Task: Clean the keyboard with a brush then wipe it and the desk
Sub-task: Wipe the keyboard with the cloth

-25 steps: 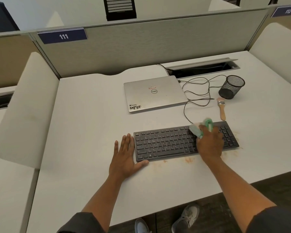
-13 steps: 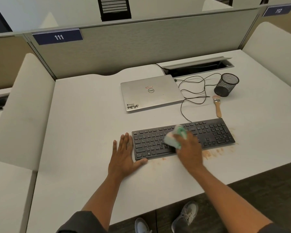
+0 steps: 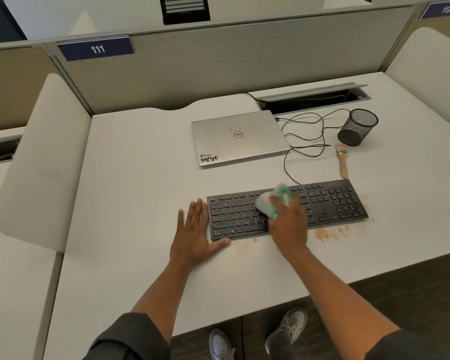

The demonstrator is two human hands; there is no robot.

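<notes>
A black keyboard (image 3: 330, 201) lies on the white desk (image 3: 140, 203). My right hand (image 3: 289, 224) grips a crumpled green and white cloth (image 3: 269, 202) and presses it on the middle keys. My left hand (image 3: 195, 232) lies flat on the desk against the keyboard's left end, its thumb at the front corner. A wooden-handled brush (image 3: 342, 159) rests on the desk behind the keyboard's right end. Orange-brown dust (image 3: 327, 233) lies on the desk along the keyboard's front edge and at its right.
A shut silver laptop (image 3: 238, 137) sits behind the keyboard, with black cables (image 3: 307, 136) looping to an open cable hatch (image 3: 312, 100). A black mesh cup (image 3: 357, 127) stands at the back right. Padded partitions flank the desk. My shoes show below the front edge.
My right hand with the cloth swept left from the keyboard's right part to its left-middle, then back a little toward the middle. My left hand stayed put.
</notes>
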